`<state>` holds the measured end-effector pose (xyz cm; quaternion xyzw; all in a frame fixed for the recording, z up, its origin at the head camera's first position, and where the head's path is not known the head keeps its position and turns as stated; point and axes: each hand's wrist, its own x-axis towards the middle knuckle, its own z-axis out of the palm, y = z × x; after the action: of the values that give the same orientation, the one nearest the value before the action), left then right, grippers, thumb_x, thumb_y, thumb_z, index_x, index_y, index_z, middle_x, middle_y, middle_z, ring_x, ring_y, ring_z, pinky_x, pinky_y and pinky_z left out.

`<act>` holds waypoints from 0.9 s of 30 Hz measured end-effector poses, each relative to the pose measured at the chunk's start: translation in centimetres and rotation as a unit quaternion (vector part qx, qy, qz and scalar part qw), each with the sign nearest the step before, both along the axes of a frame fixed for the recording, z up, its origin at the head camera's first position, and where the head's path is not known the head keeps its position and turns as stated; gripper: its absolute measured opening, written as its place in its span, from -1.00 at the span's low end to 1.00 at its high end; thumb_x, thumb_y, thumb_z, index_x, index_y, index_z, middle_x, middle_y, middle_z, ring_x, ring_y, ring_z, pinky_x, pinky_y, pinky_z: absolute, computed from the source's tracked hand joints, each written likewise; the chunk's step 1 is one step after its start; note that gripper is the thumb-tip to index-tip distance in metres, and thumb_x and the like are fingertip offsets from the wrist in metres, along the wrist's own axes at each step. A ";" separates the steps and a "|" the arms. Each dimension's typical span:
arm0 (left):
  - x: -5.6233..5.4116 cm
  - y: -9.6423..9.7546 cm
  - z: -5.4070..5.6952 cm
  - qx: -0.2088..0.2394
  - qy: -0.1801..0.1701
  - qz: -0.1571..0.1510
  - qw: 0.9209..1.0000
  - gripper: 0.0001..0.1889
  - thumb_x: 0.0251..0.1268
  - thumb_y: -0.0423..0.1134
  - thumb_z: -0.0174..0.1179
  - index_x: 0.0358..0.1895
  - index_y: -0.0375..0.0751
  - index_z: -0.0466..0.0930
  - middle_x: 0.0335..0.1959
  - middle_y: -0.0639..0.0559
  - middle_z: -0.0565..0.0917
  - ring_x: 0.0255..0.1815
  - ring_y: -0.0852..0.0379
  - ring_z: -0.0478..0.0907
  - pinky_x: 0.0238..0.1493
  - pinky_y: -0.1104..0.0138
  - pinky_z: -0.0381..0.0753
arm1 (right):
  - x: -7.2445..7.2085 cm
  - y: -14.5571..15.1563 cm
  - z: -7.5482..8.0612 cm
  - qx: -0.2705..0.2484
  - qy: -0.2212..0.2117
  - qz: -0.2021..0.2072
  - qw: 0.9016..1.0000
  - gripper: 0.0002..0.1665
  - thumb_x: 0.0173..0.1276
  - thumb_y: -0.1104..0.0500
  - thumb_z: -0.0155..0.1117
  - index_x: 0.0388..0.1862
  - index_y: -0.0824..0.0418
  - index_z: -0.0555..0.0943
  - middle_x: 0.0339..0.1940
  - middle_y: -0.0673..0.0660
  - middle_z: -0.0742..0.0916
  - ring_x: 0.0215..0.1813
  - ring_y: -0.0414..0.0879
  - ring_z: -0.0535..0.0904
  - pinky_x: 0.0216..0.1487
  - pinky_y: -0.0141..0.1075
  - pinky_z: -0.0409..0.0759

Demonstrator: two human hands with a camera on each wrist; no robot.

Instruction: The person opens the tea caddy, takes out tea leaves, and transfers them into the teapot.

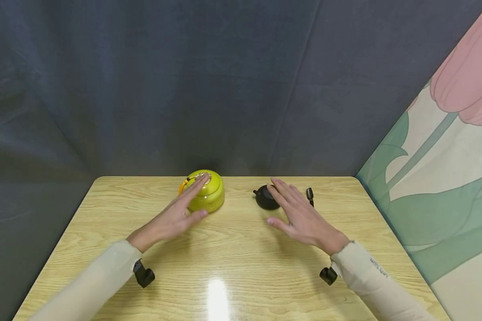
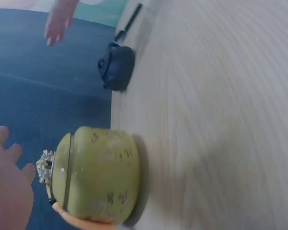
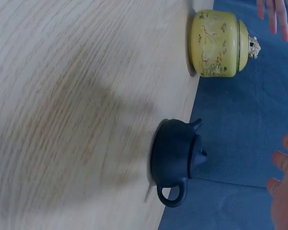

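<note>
A yellow-green lidded jar (image 1: 213, 201) with an ornate metal knob and an orange cord stands toward the back of the table, left of centre. To its right sits a small black teapot (image 1: 265, 200), with its spout, lid and loop handle showing in the right wrist view (image 3: 172, 153). My left hand (image 1: 176, 218) hovers by the jar with fingers extended, hiding part of it in the head view. Over the teapot's right side my right hand (image 1: 301, 216) is held with straight fingers, covering part of it. Neither hand holds anything.
Right of the teapot lies a thin dark tool (image 1: 309, 195), partly hidden by my right hand. The wooden table (image 1: 233, 249) ends at a dark curtain (image 1: 225, 89) behind. A floral panel (image 1: 446, 187) borders the right side.
</note>
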<state>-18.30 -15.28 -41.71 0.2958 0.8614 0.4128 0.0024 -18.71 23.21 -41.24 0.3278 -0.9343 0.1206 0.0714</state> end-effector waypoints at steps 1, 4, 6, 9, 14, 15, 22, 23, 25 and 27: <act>0.0 0.1 -0.2 0.015 -0.010 0.003 1.000 -0.03 0.54 0.47 -0.04 0.79 0.13 -0.19 0.83 -0.09 -0.13 0.81 -0.31 -0.12 0.65 -0.45 0.01 | 0.0 0.0 -0.1 -0.005 -0.003 -0.002 1.000 0.05 0.60 -0.29 0.17 0.81 0.09 -0.01 0.85 0.10 0.00 0.83 0.19 -0.01 0.76 0.25 0.06; 0.2 0.6 -0.8 0.069 -0.036 0.004 0.997 -0.13 0.65 0.29 -0.01 0.79 0.14 -0.19 0.83 -0.07 -0.10 0.81 -0.33 -0.11 0.63 -0.48 -0.01 | 0.1 0.2 -0.3 -0.021 -0.009 -0.012 1.000 0.04 0.59 -0.27 0.19 0.81 0.09 0.00 0.85 0.14 0.04 0.83 0.21 0.00 0.75 0.27 0.06; 0.4 1.1 -1.3 0.105 -0.051 0.000 0.993 -0.20 0.71 0.12 -0.01 0.79 0.15 -0.19 0.83 -0.05 -0.08 0.81 -0.30 -0.11 0.66 -0.45 -0.01 | 0.1 0.4 -0.4 -0.031 -0.010 -0.019 0.999 0.04 0.59 -0.25 0.20 0.81 0.08 0.00 0.84 0.17 0.07 0.82 0.22 0.01 0.74 0.29 0.07; 0.9 1.9 -2.2 0.138 -0.064 -0.004 0.988 -0.24 0.73 -0.09 -0.01 0.79 0.12 -0.19 0.82 -0.07 -0.05 0.82 -0.24 -0.10 0.70 -0.38 -0.03 | 0.2 0.5 -0.7 -0.044 -0.013 -0.023 0.999 0.03 0.59 -0.23 0.22 0.81 0.06 0.00 0.83 0.20 0.10 0.81 0.23 0.03 0.73 0.30 0.08; 1.7 3.0 -3.5 0.147 -0.082 -0.007 0.986 -0.23 0.72 -0.18 -0.01 0.79 0.11 -0.18 0.82 -0.06 -0.05 0.82 -0.19 -0.09 0.74 -0.26 -0.06 | 0.1 0.6 -1.3 -0.058 -0.020 -0.026 0.998 0.01 0.61 -0.20 0.20 0.82 0.05 -0.02 0.84 0.14 0.06 0.81 0.23 0.04 0.71 0.32 0.11; 1.7 3.2 -3.7 0.149 -0.085 -0.009 0.985 -0.23 0.72 -0.18 -0.01 0.79 0.10 -0.18 0.82 -0.05 -0.05 0.82 -0.18 -0.09 0.75 -0.25 -0.05 | 0.1 0.6 -1.4 -0.061 -0.019 -0.026 0.998 0.00 0.62 -0.19 0.19 0.81 0.06 -0.02 0.84 0.14 0.06 0.81 0.24 0.04 0.71 0.32 0.12; 1.7 4.7 -4.9 0.180 -0.097 -0.024 0.979 -0.26 0.73 -0.19 -0.03 0.79 0.02 -0.16 0.82 -0.06 -0.04 0.82 -0.14 -0.04 0.72 -0.18 0.07 | 0.1 0.5 -2.1 -0.094 -0.033 -0.041 0.994 -0.04 0.65 -0.16 0.13 0.81 0.11 -0.01 0.84 0.14 0.05 0.81 0.24 0.02 0.72 0.33 0.07; 1.7 4.9 -5.1 0.184 -0.099 -0.030 0.978 -0.26 0.73 -0.19 -0.04 0.79 -0.01 -0.16 0.82 -0.07 -0.05 0.82 -0.15 -0.05 0.73 -0.16 0.07 | 0.1 0.5 -2.2 -0.099 -0.036 -0.045 0.993 -0.05 0.66 -0.16 0.11 0.81 0.11 -0.02 0.84 0.14 0.05 0.81 0.25 0.02 0.72 0.34 0.06; 1.7 5.4 -5.4 0.189 -0.108 -0.036 0.975 -0.27 0.74 -0.19 -0.05 0.79 -0.02 -0.17 0.82 -0.07 -0.06 0.83 -0.14 -0.08 0.74 -0.12 0.06 | 0.1 0.4 -2.5 -0.110 -0.045 -0.053 0.992 -0.06 0.67 -0.16 0.10 0.81 0.10 -0.03 0.84 0.14 0.04 0.81 0.26 0.01 0.72 0.35 0.05; 1.8 5.7 -5.6 0.196 -0.117 -0.040 0.973 -0.27 0.75 -0.21 -0.07 0.79 -0.06 -0.18 0.82 -0.09 -0.06 0.83 -0.15 -0.09 0.75 -0.09 0.06 | 0.0 0.4 -2.7 -0.123 -0.055 -0.060 0.989 -0.07 0.68 -0.15 0.08 0.81 0.09 -0.04 0.84 0.14 0.03 0.81 0.27 0.00 0.72 0.35 0.05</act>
<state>-16.54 -9.54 -47.31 0.2744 0.7449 0.6051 0.0612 -18.68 23.56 -43.99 0.2528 -0.9327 0.2485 0.0665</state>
